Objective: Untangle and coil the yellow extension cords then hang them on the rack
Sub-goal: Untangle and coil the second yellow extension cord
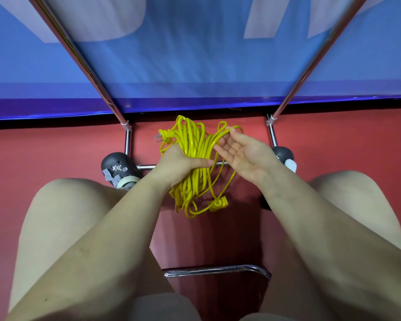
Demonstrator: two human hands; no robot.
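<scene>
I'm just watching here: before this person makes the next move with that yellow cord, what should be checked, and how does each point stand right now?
1. Bundle held firmly: ok. The left hand grips the middle of the yellow cord bundle.
2. Other hand free to work: ok. The right hand is open, its fingertips touching a top loop.
3. Plug end located: ok. The pronged plug sticks out at the upper left.
4. Socket end located: ok. The socket block hangs below the bundle.
5. Loops neat and even: not ok. Strands cross and hang at different lengths.
6. Rack bar reachable: cannot tell. Only the chrome frame near the floor shows.
</scene>
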